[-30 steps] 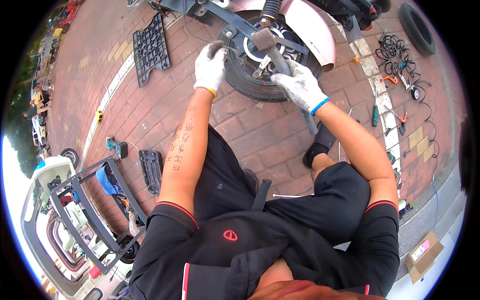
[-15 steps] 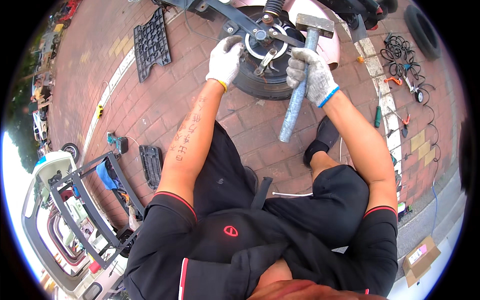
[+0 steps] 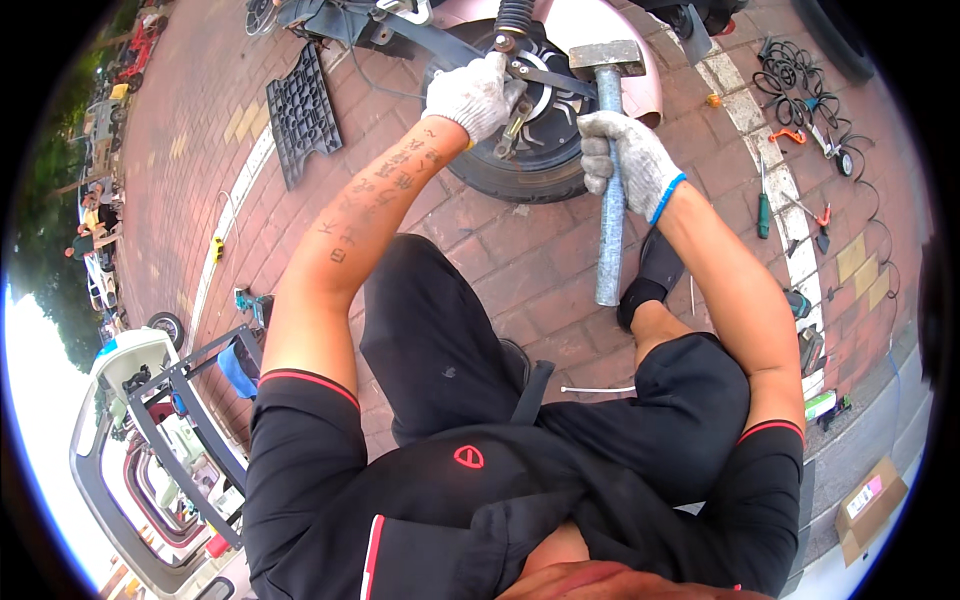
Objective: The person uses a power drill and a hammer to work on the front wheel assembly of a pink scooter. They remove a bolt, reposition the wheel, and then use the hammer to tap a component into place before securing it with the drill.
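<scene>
My right hand (image 3: pixel 636 165), in a white work glove with a blue cuff, is closed round the pale blue handle (image 3: pixel 609 240) of a sledgehammer. Its block-shaped steel head (image 3: pixel 607 60) points up and away from me, in front of a pink fender (image 3: pixel 635 100). My left hand (image 3: pixel 468 98), gloved too, is at the hub of a black-tyred wheel (image 3: pixel 530 178). Its fingers are curled in at the axle, and whatever they grip is hidden. Beside those fingers a small metal lever (image 3: pixel 515 130) shows on the hub. Above the hub stands a shock-absorber spring (image 3: pixel 514 18).
A black ribbed plastic panel (image 3: pixel 300 115) lies on the brick paving to the left. At right are a coiled black hose (image 3: pixel 795 85), a green-handled screwdriver (image 3: pixel 763 215) and pliers (image 3: pixel 822 228). A dark frame (image 3: pixel 195 420) and a cardboard box (image 3: pixel 868 512) stand nearer me.
My left hand has moved right, from the wheel's left side onto the hub, with its fingers curled. The hammer in my right hand is more upright, and the view has shifted slightly.
</scene>
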The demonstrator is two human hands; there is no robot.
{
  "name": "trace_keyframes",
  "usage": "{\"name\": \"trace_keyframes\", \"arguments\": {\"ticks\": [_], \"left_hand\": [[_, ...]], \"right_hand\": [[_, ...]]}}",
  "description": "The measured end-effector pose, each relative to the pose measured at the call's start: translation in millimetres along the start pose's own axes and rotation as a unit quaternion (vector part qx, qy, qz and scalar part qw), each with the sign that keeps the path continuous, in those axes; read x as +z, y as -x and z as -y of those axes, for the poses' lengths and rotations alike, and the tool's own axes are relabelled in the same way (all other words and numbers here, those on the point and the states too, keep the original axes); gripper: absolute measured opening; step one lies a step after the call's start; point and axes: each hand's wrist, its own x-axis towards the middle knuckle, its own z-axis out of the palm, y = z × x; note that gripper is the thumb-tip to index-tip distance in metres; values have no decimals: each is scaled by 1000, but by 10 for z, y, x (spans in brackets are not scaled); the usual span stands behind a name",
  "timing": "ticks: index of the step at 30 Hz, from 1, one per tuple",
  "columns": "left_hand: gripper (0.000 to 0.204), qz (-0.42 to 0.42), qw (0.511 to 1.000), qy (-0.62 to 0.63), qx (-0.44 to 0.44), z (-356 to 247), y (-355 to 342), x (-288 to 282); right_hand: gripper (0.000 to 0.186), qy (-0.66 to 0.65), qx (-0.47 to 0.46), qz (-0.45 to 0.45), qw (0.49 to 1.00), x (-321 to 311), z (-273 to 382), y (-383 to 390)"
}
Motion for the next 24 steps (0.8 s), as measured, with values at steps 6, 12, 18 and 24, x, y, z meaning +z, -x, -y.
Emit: {"name": "trace_keyframes", "arguments": {"ticks": [6,12,18,24], "left_hand": [[47,-1,998,-52,19,-2,-11,-31],[50,9,998,12,-59,-23,21,11],[58,-35,956,203,-207,-163,133,53],[67,-106,839,463,-265,-143,390,382]], "right_hand": [[20,68,14,-60,996,139,-139,50],[25,198,-39,-77,976,198,-93,-10],[23,358,-97,-97,924,539,308,-25],[25,573,-107,-36,812,1318,900,-147]]}}
